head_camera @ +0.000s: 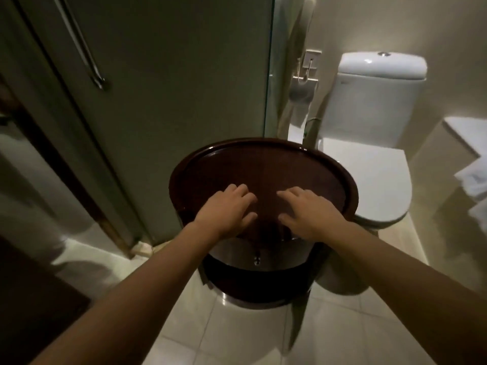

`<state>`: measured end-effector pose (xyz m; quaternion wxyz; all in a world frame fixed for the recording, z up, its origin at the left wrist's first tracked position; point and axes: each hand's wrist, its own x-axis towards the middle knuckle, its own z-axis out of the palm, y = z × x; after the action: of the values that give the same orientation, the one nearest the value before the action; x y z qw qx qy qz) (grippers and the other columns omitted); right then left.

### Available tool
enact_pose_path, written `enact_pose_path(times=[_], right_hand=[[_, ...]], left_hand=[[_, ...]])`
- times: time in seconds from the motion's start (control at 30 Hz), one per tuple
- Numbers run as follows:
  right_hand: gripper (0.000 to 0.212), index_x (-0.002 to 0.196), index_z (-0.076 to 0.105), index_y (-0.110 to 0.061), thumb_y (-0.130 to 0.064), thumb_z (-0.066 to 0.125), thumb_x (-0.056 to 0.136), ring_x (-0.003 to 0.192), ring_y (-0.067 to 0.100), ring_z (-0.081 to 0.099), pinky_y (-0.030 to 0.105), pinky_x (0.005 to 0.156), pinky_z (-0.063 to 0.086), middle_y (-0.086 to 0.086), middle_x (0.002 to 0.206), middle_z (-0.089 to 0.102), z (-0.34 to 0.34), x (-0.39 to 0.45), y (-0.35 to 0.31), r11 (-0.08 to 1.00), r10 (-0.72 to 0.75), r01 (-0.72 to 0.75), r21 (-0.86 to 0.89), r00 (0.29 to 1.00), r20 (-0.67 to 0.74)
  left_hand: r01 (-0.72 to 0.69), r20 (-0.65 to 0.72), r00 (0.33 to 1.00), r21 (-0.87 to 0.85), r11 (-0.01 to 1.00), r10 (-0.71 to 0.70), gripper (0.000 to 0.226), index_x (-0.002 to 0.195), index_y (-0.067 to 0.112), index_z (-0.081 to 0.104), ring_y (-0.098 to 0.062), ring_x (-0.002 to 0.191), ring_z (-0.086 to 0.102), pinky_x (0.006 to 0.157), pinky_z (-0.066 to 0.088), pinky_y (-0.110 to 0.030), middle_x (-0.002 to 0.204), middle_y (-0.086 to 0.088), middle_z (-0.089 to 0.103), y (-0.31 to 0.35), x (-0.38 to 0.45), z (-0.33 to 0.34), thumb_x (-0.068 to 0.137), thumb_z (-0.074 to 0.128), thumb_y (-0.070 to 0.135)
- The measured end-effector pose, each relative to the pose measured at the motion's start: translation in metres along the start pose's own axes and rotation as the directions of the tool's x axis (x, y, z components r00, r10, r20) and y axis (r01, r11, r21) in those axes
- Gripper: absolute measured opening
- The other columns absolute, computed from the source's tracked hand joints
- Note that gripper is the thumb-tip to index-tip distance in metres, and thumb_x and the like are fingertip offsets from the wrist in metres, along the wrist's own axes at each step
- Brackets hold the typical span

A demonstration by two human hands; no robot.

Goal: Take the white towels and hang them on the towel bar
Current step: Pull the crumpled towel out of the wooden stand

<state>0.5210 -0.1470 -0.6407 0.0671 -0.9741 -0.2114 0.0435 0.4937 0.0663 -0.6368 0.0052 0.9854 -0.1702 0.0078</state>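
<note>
Two hands, left hand (228, 210) and right hand (308, 213), hover unclenched, holding nothing, over round wooden table (263, 164); white towels (474, 180) at three o'clock: reach there.

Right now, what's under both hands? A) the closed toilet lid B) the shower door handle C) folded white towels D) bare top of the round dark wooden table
D: the left hand and right hand are spread, fingers relaxed, over the bare round dark wooden table, holding nothing; the toilet stands behind it to the right.
</note>
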Motion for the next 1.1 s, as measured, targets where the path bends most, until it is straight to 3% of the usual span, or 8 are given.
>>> enact_pose_path(times=[0.17, 0.27, 0.33, 0.47, 0.6, 0.77, 0.93, 1.1], right_hand=[[0.054, 0.15, 0.039, -0.035, -0.05, 0.043, 0.099, 0.136, 0.025, 0.043, 0.045, 0.103, 0.045, -0.003, 0.154, 0.04, 0.089, 0.003, 0.004, 1.0, -0.014, 0.014, -0.001, 0.999, -0.032], [0.046, 0.142, 0.052, -0.035, -0.05, 0.039, 0.099, 0.133, 0.028, 0.043, 0.051, 0.109, 0.04, -0.004, 0.15, 0.047, 0.11, 0.009, 0.001, 0.999, 0.015, -0.01, 0.053, 0.994, -0.109], [0.046, 0.142, 0.052, -0.037, -0.05, 0.04, 0.1, 0.136, 0.029, 0.04, 0.056, 0.112, 0.035, -0.005, 0.152, 0.045, 0.107, 0.013, 0.001, 0.996, 0.031, -0.025, 0.081, 0.997, -0.068], [0.048, 0.15, 0.041, -0.036, -0.045, 0.031, 0.104, 0.147, 0.03, 0.028, 0.063, 0.117, 0.024, -0.004, 0.163, 0.031, 0.112, 0.009, -0.004, 0.998, 0.056, -0.056, 0.041, 0.998, -0.011], [0.05, 0.154, 0.033, -0.034, -0.042, 0.031, 0.105, 0.15, 0.031, 0.022, 0.063, 0.117, 0.02, -0.001, 0.165, 0.026, 0.116, -0.003, -0.012, 0.998, 0.055, -0.055, 0.011, 0.998, -0.015], [0.059, 0.156, 0.026, -0.032, -0.042, 0.043, 0.101, 0.149, 0.03, 0.026, 0.054, 0.118, 0.027, 0.0, 0.164, 0.028, 0.129, -0.032, -0.01, 0.994, -0.028, 0.02, -0.108, 0.997, -0.076], [0.048, 0.148, 0.046, -0.029, -0.039, 0.043, 0.101, 0.136, 0.025, 0.043, 0.043, 0.105, 0.046, 0.0, 0.154, 0.044, 0.124, -0.053, -0.017, 0.989, -0.107, 0.087, -0.121, 0.98, -0.17], [0.035, 0.131, 0.062, -0.03, -0.032, 0.045, 0.102, 0.131, 0.024, 0.041, 0.038, 0.087, 0.054, 0.003, 0.151, 0.041, 0.12, -0.062, -0.024, 0.989, -0.085, 0.068, -0.13, 0.988, -0.126]], left_hand=[[-0.113, -0.082, 0.99, 0.027, 0.993, 0.115, 0.025, 0.113, 0.025, 0.056, -0.01, 0.088, 0.051, 0.071, 0.046, -0.026, 0.108, 0.004, 0.057, 0.012, -0.007, 0.086, 0.097, 0.053, 0.044], [-0.113, -0.154, 0.982, -0.016, 0.993, 0.109, 0.023, 0.114, 0.025, 0.05, -0.008, 0.082, 0.049, 0.062, 0.044, -0.025, 0.104, 0.006, 0.06, 0.015, -0.017, 0.114, 0.097, 0.055, 0.039], [-0.152, -0.16, 0.976, 0.0, 0.988, 0.15, 0.021, 0.116, 0.024, 0.05, -0.01, 0.084, 0.054, 0.06, 0.042, -0.027, 0.102, 0.006, 0.06, 0.02, -0.023, 0.118, 0.098, 0.053, 0.036], [-0.149, 0.065, 0.987, 0.015, 0.989, 0.148, 0.025, 0.118, 0.021, 0.055, -0.018, 0.091, 0.063, 0.064, 0.044, -0.033, 0.104, 0.002, 0.063, 0.03, -0.024, 0.136, 0.098, 0.053, 0.035], [-0.062, 0.277, 0.958, -0.042, 0.997, 0.071, 0.035, 0.132, 0.018, 0.055, -0.023, 0.106, 0.06, 0.082, 0.052, -0.039, 0.123, -0.004, 0.059, 0.037, -0.014, 0.16, 0.1, 0.051, 0.031], [-0.008, 0.286, 0.958, -0.047, 0.999, 0.021, 0.03, 0.128, 0.014, 0.056, -0.029, 0.107, 0.06, 0.089, 0.051, -0.042, 0.125, -0.008, 0.057, 0.047, -0.01, 0.169, 0.101, 0.048, 0.023], [-0.015, 0.309, 0.95, -0.056, 0.998, 0.032, 0.028, 0.124, 0.015, 0.057, -0.023, 0.099, 0.058, 0.087, 0.052, -0.039, 0.12, -0.006, 0.058, 0.054, -0.028, 0.162, 0.098, 0.054, 0.026], [-0.098, 0.28, 0.955, 0.006, 0.995, 0.092, 0.035, 0.126, 0.02, 0.056, -0.022, 0.103, 0.059, 0.077, 0.05, -0.037, 0.117, -0.002, 0.059, 0.059, -0.069, 0.159, 0.096, 0.055, 0.037]])
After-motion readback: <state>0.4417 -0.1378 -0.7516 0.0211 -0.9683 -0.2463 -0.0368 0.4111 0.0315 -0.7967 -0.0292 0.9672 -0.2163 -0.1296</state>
